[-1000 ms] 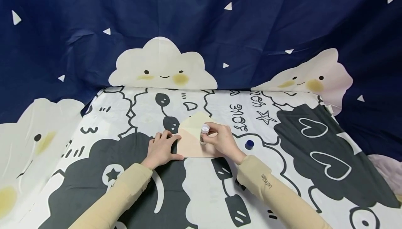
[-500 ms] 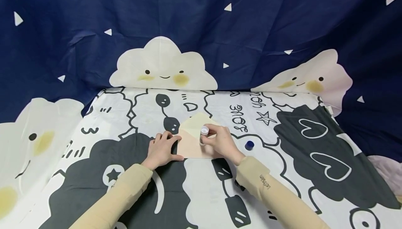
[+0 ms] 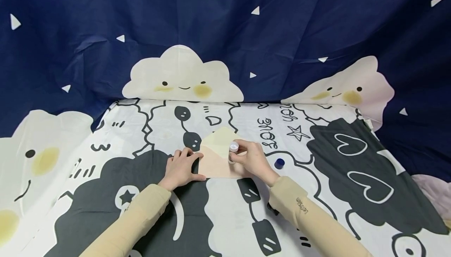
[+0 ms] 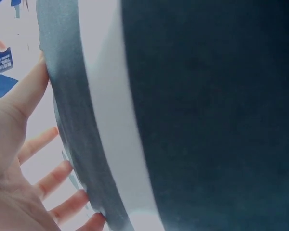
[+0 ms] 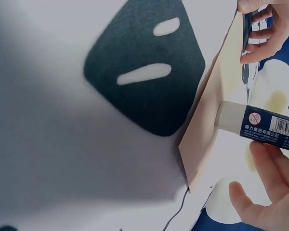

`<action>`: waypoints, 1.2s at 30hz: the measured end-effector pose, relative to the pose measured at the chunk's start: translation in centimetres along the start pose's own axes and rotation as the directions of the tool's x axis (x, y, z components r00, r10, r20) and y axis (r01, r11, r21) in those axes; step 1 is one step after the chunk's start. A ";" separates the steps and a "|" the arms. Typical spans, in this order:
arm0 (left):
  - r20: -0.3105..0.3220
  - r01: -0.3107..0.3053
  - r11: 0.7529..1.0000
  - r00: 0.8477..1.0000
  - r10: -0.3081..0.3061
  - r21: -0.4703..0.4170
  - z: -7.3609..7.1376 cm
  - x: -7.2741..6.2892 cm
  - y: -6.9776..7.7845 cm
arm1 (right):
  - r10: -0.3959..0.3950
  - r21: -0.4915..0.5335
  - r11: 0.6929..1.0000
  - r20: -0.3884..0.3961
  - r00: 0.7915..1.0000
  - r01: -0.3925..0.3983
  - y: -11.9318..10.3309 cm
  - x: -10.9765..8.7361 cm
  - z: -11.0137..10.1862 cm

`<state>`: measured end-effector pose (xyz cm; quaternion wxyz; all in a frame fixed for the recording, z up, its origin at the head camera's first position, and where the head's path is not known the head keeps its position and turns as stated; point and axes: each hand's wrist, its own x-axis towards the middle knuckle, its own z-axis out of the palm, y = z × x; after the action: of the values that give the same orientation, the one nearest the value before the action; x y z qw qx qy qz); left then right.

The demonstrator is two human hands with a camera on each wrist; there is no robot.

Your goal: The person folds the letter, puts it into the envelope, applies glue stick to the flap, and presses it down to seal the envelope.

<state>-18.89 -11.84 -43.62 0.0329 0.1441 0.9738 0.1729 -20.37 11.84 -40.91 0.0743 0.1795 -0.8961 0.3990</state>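
A peach-pink envelope (image 3: 215, 169) lies on the patterned cloth, its pale yellow part (image 3: 222, 136) pointing away from me. My left hand (image 3: 179, 169) touches its left edge with thumb and fingertips, fingers spread; the left wrist view shows this hand (image 4: 19, 134) from the palm side. Between thumb and fingers, my right hand (image 3: 257, 161) holds a glue stick (image 3: 233, 156) upright over the right part of the envelope. In the right wrist view the white end of the glue stick (image 5: 272, 126) meets the paper. Its contact tip is hidden there.
A dark blue cap (image 3: 279, 164) stands on the cloth to the right of my right hand. A white and dark grey printed cloth (image 3: 229, 218) covers the surface. Behind it hangs a navy curtain (image 3: 225, 14) with cloud prints.
My right hand has shifted slightly to the right with the glue stick over the envelope. The left hand, envelope and cap stay in place.
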 end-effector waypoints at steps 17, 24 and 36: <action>0.032 0.021 0.999 0.999 -0.020 -0.044 -0.7 0.3 0.3 | 0.089 0.188 0.979 -0.060 0.994 -0.076 -0.4 -0.2 0.7; 0.027 0.037 0.996 0.999 -0.035 -0.078 -0.4 0.5 0.2 | 0.110 0.217 0.972 -0.077 0.991 -0.091 -0.7 -0.1 1.1; -0.107 -0.022 0.944 0.994 -0.014 -0.329 -1.4 -0.3 2.3 | 0.148 0.333 0.938 -0.139 0.979 -0.094 -1.7 0.1 1.0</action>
<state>-18.09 -10.27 -41.54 0.0038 0.1288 0.9312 0.3411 -19.81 10.04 -40.35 0.0916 0.1006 -0.8186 0.5580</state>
